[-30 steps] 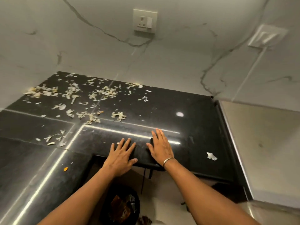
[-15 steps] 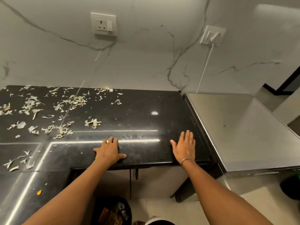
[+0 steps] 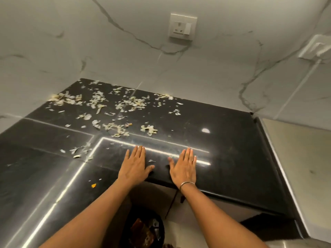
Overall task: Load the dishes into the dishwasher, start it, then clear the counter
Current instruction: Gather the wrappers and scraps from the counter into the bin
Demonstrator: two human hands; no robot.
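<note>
1. L hand (image 3: 135, 166): palm down on the desk (image 3: 229, 151), near the front edge. Grip flat, fingers straight and close together, thumb out toward 3 o'clock. Holds nothing.
2. R hand (image 3: 184, 167): at 3 o'clock of the L hand, a gap betw. them. Same pose, palm down and fingers straight, thumb toward 9 o'clock. Grip has nothing in it. Thin bangle (image 3: 187, 184) on the wrist.
3. Desk: black, glossy, L-shaped. A bright light-strip reflection runs just by the fingertips of both hands.
4. Scraps (image 3: 114, 108): pale peel bits on the desk at 11–12 o'clock of the hands, thickest toward the back wall (image 3: 71, 42). A few more lie at 9–10 o'clock of the L hand, and one small bit sits betw. the two hands. Neither hand touches the main scatter.
5. Orange bit (image 3: 93, 185): alone on the desk at 8 o'clock of the L hand.
6. Bin (image 3: 143, 228): dark, on the floor under the desk's front edge, at 6 o'clock betw. the forearms. Contents too murky to tell.
7. Steel top (image 3: 300, 158): at 3 o'clock, right against the desk's right edge.
8. Wall: marble-look w/ grey veins. Socket (image 3: 182, 26) at 12 o'clock. A 2nd plate (image 3: 315, 49) at 2 o'clock is blurred, w/ a white cord running down from it.
</note>
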